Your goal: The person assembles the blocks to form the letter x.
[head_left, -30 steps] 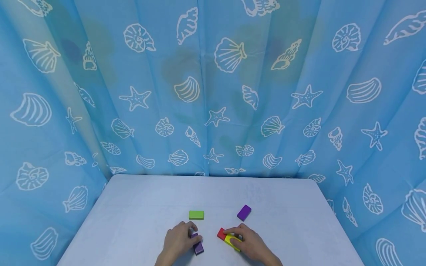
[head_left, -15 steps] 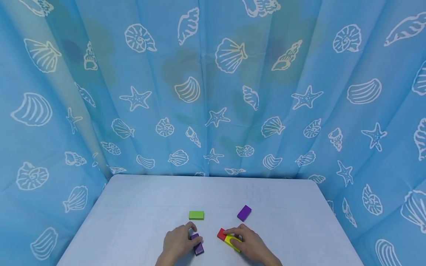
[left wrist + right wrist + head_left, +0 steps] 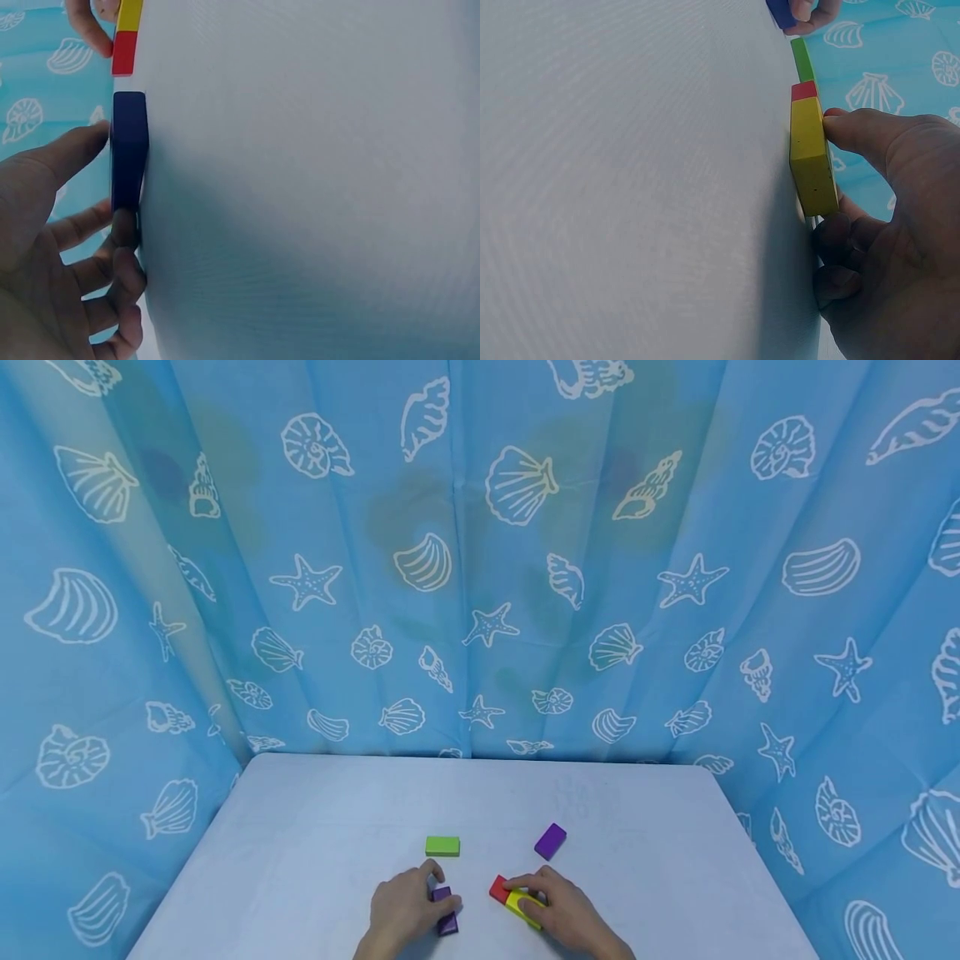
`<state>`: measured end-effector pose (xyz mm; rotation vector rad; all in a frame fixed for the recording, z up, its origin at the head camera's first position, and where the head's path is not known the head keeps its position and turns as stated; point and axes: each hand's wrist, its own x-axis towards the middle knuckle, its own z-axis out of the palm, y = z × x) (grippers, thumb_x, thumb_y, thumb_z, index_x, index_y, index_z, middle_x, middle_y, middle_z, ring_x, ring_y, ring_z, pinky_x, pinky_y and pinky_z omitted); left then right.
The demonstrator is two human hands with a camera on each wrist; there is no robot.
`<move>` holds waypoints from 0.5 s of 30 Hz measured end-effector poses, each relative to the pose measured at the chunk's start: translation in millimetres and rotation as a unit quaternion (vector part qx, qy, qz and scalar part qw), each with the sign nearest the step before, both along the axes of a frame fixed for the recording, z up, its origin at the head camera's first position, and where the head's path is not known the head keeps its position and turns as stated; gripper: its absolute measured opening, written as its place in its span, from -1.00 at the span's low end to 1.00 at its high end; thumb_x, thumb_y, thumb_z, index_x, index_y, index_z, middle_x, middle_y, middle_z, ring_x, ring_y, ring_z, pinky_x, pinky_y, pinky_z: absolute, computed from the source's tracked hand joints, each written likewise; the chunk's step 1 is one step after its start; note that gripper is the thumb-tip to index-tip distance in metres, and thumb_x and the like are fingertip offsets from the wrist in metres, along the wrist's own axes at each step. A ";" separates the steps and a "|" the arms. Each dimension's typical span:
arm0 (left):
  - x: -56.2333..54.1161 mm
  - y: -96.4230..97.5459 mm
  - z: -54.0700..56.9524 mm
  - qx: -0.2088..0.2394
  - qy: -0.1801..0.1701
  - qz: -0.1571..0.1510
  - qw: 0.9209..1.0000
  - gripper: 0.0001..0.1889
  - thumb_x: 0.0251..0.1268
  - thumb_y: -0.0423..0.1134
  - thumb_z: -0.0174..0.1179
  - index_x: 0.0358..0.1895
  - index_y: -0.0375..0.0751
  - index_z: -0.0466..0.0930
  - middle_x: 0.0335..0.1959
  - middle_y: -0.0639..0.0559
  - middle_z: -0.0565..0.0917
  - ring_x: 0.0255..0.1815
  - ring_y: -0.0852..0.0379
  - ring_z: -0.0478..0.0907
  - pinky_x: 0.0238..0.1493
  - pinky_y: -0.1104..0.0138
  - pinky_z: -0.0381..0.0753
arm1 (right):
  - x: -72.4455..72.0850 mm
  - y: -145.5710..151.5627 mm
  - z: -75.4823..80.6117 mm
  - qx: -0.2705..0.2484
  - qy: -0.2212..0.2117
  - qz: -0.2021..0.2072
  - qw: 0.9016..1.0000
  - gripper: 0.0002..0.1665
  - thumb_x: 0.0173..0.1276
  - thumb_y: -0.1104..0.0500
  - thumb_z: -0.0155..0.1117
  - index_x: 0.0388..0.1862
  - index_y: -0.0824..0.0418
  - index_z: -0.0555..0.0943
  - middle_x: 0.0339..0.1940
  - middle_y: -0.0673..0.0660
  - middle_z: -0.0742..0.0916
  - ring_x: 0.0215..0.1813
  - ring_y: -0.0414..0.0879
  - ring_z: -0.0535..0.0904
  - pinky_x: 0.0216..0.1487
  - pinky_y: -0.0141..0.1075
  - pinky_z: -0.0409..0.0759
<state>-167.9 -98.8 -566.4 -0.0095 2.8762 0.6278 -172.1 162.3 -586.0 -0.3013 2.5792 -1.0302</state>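
- dark purple block is pinched by left hand; thumb laid against it, index finger bent at its far end; remaining fingers loosely bent, slightly apart in the left wrist view
- dark purple block is set well away from the table's far edge, slightly nearer its left edge than the yellow block is
- yellow block is pinched between thumb and fingers of right hand; how its outer fingers are spaced cannot be told
- red block is touched by right index fingertip; its end is met by the yellow block's end; both are slanted, red end toward the far edge
- green block is laid flat beyond left hand, long side roughly parallel to the table's far edge
- bright purple block is laid tilted beyond right hand, nearer the right edge than green block
- white table is backed by blue shell-print curtain
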 end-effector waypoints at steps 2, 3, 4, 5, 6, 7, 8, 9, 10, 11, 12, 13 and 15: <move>-0.9 1.7 0.6 -0.007 -0.010 0.007 1.000 -0.51 0.02 0.29 0.43 -0.13 0.05 0.60 -0.54 0.14 0.48 -0.49 0.15 0.39 -0.37 0.23 0.29 | -0.2 0.1 -0.2 0.000 -0.002 -0.001 1.000 -0.67 0.41 0.04 0.31 0.13 -0.20 0.70 -0.28 -0.04 0.53 -0.25 -0.11 0.43 -0.27 -0.23 0.40; -1.3 2.4 0.7 -0.010 -0.014 0.010 1.000 -0.50 0.01 0.30 0.44 -0.14 0.05 0.60 -0.54 0.14 0.48 -0.48 0.15 0.40 -0.37 0.23 0.30 | -0.4 0.1 -0.5 0.000 -0.003 -0.002 1.000 -0.67 0.41 0.04 0.31 0.13 -0.20 0.70 -0.28 -0.04 0.53 -0.25 -0.10 0.44 -0.26 -0.23 0.41; -1.6 3.1 0.5 -0.013 -0.013 0.011 1.000 -0.49 -0.01 0.30 0.44 -0.14 0.05 0.60 -0.54 0.14 0.48 -0.48 0.15 0.40 -0.36 0.23 0.31 | -0.3 0.1 -0.4 -0.001 -0.005 -0.003 1.000 -0.67 0.41 0.04 0.31 0.13 -0.20 0.70 -0.28 -0.04 0.53 -0.25 -0.10 0.44 -0.26 -0.22 0.41; -1.4 3.7 0.1 -0.016 -0.011 0.010 1.000 -0.49 -0.01 0.30 0.45 -0.14 0.05 0.60 -0.54 0.15 0.49 -0.48 0.15 0.41 -0.36 0.22 0.32 | -0.3 0.0 -0.3 -0.003 -0.006 -0.004 1.000 -0.67 0.41 0.04 0.31 0.13 -0.20 0.70 -0.27 -0.04 0.53 -0.25 -0.10 0.44 -0.25 -0.22 0.41; -1.3 4.1 -0.7 -0.019 -0.007 0.009 1.000 -0.49 -0.02 0.29 0.46 -0.14 0.06 0.60 -0.54 0.15 0.49 -0.48 0.15 0.41 -0.35 0.22 0.33 | -0.3 0.1 -0.2 -0.004 -0.008 -0.005 1.000 -0.67 0.42 0.04 0.31 0.13 -0.20 0.70 -0.27 -0.04 0.53 -0.25 -0.10 0.44 -0.26 -0.22 0.42; -1.2 4.6 -1.2 -0.020 -0.003 0.008 1.000 -0.50 -0.02 0.28 0.46 -0.15 0.06 0.59 -0.53 0.16 0.50 -0.48 0.15 0.41 -0.35 0.21 0.34 | -0.4 0.2 -0.2 -0.005 -0.010 -0.006 1.000 -0.67 0.42 0.03 0.31 0.13 -0.20 0.70 -0.27 -0.04 0.53 -0.25 -0.10 0.44 -0.25 -0.22 0.42; -0.8 4.8 -1.7 -0.021 0.001 0.006 1.000 -0.51 -0.02 0.27 0.46 -0.14 0.06 0.59 -0.52 0.16 0.51 -0.47 0.15 0.41 -0.34 0.21 0.35 | -0.4 0.3 0.0 -0.006 -0.010 -0.006 1.000 -0.67 0.42 0.03 0.31 0.13 -0.20 0.70 -0.27 -0.03 0.53 -0.25 -0.10 0.44 -0.26 -0.22 0.42; -0.1 5.4 -2.0 -0.021 0.005 0.005 1.000 -0.52 -0.02 0.26 0.46 -0.14 0.06 0.59 -0.51 0.16 0.52 -0.47 0.15 0.41 -0.33 0.20 0.36 | -0.4 0.4 0.2 -0.007 -0.011 -0.005 1.000 -0.67 0.42 0.03 0.31 0.13 -0.20 0.70 -0.27 -0.03 0.53 -0.24 -0.10 0.44 -0.26 -0.22 0.42; 0.0 5.8 -2.5 -0.021 0.009 0.004 1.000 -0.53 -0.02 0.24 0.46 -0.15 0.06 0.59 -0.51 0.17 0.53 -0.47 0.15 0.42 -0.32 0.18 0.38 | -0.3 0.6 0.6 -0.008 -0.011 -0.004 1.000 -0.67 0.42 0.02 0.30 0.13 -0.21 0.69 -0.27 -0.04 0.53 -0.24 -0.10 0.44 -0.26 -0.22 0.41; 0.5 6.1 -2.4 -0.021 0.009 0.004 1.000 -0.54 -0.01 0.22 0.46 -0.14 0.07 0.59 -0.49 0.16 0.54 -0.47 0.15 0.42 -0.30 0.17 0.40 | -0.2 0.8 1.0 -0.009 -0.011 -0.004 1.000 -0.67 0.42 0.02 0.30 0.13 -0.21 0.69 -0.26 -0.04 0.53 -0.24 -0.10 0.44 -0.26 -0.22 0.41; 0.2 6.1 -2.4 -0.020 0.009 0.004 1.000 -0.55 -0.01 0.21 0.46 -0.15 0.07 0.59 -0.49 0.16 0.55 -0.47 0.15 0.43 -0.29 0.16 0.41 | -0.2 1.0 1.1 -0.009 -0.012 -0.003 1.000 -0.68 0.42 0.01 0.30 0.13 -0.22 0.69 -0.26 -0.04 0.53 -0.24 -0.10 0.44 -0.26 -0.22 0.41; 0.4 6.2 -2.1 -0.019 0.010 0.001 1.000 -0.57 0.00 0.19 0.46 -0.15 0.07 0.59 -0.48 0.16 0.56 -0.46 0.15 0.44 -0.28 0.15 0.42 | -0.3 1.1 1.2 -0.010 -0.011 -0.003 1.000 -0.68 0.42 0.01 0.30 0.13 -0.22 0.69 -0.26 -0.04 0.53 -0.24 -0.10 0.44 -0.26 -0.22 0.40; 0.4 5.7 -2.1 -0.016 0.015 -0.003 1.000 -0.60 0.00 0.15 0.45 -0.18 0.08 0.58 -0.48 0.17 0.58 -0.47 0.15 0.45 -0.27 0.14 0.43 | -0.2 1.4 1.4 -0.011 -0.011 -0.001 1.000 -0.68 0.43 0.01 0.29 0.13 -0.22 0.69 -0.26 -0.04 0.53 -0.24 -0.10 0.43 -0.26 -0.21 0.40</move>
